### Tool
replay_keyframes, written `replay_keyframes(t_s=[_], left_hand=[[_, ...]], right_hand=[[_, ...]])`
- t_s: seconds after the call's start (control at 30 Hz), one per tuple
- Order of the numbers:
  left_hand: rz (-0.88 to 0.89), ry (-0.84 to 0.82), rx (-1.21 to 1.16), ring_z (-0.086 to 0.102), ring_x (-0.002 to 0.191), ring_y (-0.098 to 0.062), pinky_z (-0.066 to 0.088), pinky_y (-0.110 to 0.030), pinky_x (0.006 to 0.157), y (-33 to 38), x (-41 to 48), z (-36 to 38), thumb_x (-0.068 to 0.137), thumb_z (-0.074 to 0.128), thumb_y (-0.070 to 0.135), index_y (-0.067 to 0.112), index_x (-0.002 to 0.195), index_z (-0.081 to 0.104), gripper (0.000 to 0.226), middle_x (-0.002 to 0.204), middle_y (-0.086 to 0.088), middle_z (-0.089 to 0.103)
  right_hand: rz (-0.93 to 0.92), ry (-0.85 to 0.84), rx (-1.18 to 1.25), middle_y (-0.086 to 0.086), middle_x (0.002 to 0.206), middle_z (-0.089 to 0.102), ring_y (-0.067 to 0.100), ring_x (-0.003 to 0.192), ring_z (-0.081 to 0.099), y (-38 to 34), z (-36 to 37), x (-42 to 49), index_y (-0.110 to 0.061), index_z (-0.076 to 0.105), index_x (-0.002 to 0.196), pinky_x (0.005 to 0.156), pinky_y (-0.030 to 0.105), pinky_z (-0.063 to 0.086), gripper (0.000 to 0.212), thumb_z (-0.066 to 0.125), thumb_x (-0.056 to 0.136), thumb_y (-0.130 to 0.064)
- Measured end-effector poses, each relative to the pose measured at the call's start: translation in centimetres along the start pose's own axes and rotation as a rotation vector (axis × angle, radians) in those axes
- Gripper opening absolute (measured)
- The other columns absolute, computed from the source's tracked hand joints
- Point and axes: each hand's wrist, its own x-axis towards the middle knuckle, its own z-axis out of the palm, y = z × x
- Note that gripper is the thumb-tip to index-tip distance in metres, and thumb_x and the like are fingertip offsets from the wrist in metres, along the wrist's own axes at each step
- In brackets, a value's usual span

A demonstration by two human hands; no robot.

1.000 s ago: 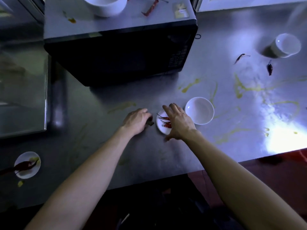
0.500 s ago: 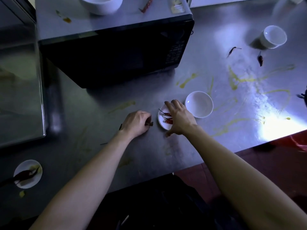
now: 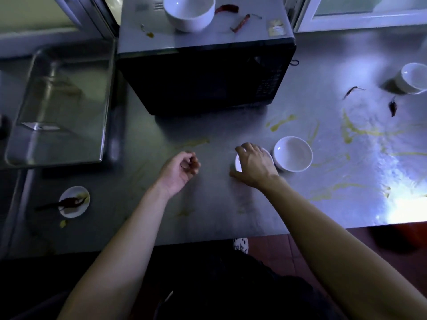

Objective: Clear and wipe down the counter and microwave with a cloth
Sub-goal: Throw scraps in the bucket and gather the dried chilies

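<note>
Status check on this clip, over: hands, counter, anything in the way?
Left hand curled, contents unclear. Right hand grips small dish beside white bowl. Counter smeared yellow, chilies loose, no cloth in view.

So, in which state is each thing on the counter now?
Left hand: fingers curled, contents unclear.
Right hand: grips the small dish.
White bowl: upright, empty.
Far cup: looks empty.
Microwave: door closed, chillies on top.
Counter: smeared yellow.
Saucer: holds a dried chilli.

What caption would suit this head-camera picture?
Right hand grips a saucer on the sauce-streaked counter; left hand curls beside it, microwave behind.
</note>
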Motion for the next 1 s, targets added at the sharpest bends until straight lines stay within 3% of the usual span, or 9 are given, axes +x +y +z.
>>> replay_keyframes(t_s=[0.1,0.23,0.47,0.57,0.67,0.8,0.9,1.0], left_hand=[[0.043,0.124,-0.042,0.056,0.054,-0.016,0.04,-0.023,0.045,1.2,-2.7,-2.0,0.103,0.055,0.02,0.014,0.075,0.056,0.029,0.066,-0.003,0.059],[0.148,0.378,0.054,0.041,0.039,-0.01,0.023,-0.018,0.037,1.7,-6.3,-7.8,0.108,0.054,0.028,0.018,0.072,0.048,0.038,0.052,0.002,0.049],[0.232,0.5,0.025,0.047,0.047,-0.008,0.027,-0.019,0.038,1.0,-10.1,-19.9,0.112,0.047,0.01,0.005,0.105,0.069,0.024,0.072,-0.004,0.055],[0.216,0.519,0.055,0.037,0.044,-0.006,0.022,-0.019,0.036,1.4,-10.6,-24.4,0.112,0.052,0.023,0.01,0.097,0.067,0.025,0.068,0.001,0.042],[0.225,0.583,0.219,0.029,0.039,-0.01,0.018,-0.019,0.039,2.8,-11.4,-28.7,0.108,0.06,0.04,0.011,0.082,0.062,0.04,0.056,0.001,0.038],[0.235,0.62,0.494,0.039,0.046,-0.015,0.027,-0.019,0.04,5.4,-12.3,-35.4,0.111,0.057,0.032,0.009,0.08,0.068,0.04,0.053,0.002,0.048],[0.251,0.658,0.83,0.064,0.071,-0.025,0.046,-0.025,0.056,7.1,-12.8,-41.4,0.104,0.068,0.03,0.018,0.08,0.072,0.027,0.067,0.003,0.066],[0.215,0.655,1.165,0.072,0.086,-0.025,0.054,-0.032,0.072,7.9,-13.5,-44.4,0.089,0.08,0.046,0.024,0.083,0.071,0.024,0.084,0.002,0.075]], right_hand=[[-0.102,-0.001,0.053,0.012,0.129,0.062,0.035,0.121,0.06,-4.0,-0.3,-0.3,-0.01,0.062,0.131,0.091,0.043,0.052,0.046,0.068,0.095,-0.039],[-0.239,-0.043,0.107,0.01,0.13,0.065,0.036,0.117,0.065,-9.3,0.8,-0.7,-0.015,0.064,0.132,0.09,0.042,0.054,0.037,0.061,0.099,-0.034],[-0.333,-0.095,0.08,0.015,0.121,0.069,0.041,0.104,0.069,-15.5,3.3,-0.3,-0.012,0.069,0.12,0.085,0.046,0.059,0.03,0.059,0.098,-0.03],[-0.335,-0.086,0.061,0.016,0.117,0.07,0.041,0.103,0.07,-18.6,4.5,0.7,-0.01,0.069,0.119,0.083,0.045,0.059,0.029,0.057,0.099,-0.028],[-0.317,-0.068,0.087,0.014,0.116,0.072,0.04,0.102,0.07,-23.2,6.0,2.2,-0.01,0.07,0.116,0.084,0.045,0.059,0.028,0.057,0.098,-0.027],[-0.282,-0.045,0.14,0.014,0.111,0.074,0.041,0.099,0.07,-31.6,7.9,3.5,-0.011,0.071,0.111,0.082,0.043,0.059,0.026,0.058,0.096,-0.027],[-0.274,-0.058,0.179,0.015,0.108,0.074,0.041,0.098,0.07,-37.9,9.5,4.2,-0.012,0.072,0.109,0.08,0.042,0.059,0.024,0.059,0.095,-0.028],[-0.226,-0.06,0.218,0.014,0.111,0.074,0.041,0.1,0.069,-42.2,10.6,4.4,-0.015,0.073,0.111,0.08,0.04,0.055,0.023,0.061,0.095,-0.025]])
